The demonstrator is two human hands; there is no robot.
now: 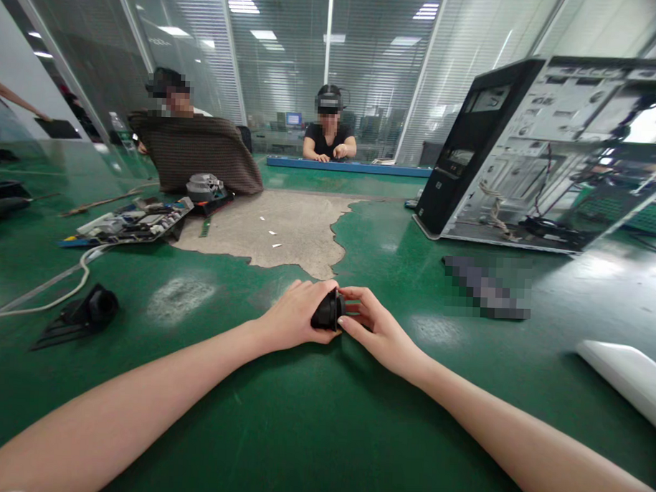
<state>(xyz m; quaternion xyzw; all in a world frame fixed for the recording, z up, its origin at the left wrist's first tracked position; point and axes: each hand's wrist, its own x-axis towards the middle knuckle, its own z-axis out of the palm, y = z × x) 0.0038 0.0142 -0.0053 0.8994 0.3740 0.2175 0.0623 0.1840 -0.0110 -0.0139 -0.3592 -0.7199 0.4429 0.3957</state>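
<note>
At the far left, one white cable (62, 294) is laid across the green table (278, 431), and one black shroud (89, 311) lies beside it. Behind these, a circuit board (132, 223) and one grey fan (204, 186) are set by a worn patch (275, 230). Two other people are seated at the far side.

In the middle, just below the patch, one small black part (327, 310) is held low over the table between both hands. Whether it rests on the surface cannot be told. The left hand (293, 318) is closed over its left side, and the right hand (376, 330) is pinched on its right end. The part is judged to be light, stiff, rather smooth plastic, best gripped by its outer rim from both sides.

To the right, one open case (551, 153) is stood and one white panel (625, 378) is laid.
</note>
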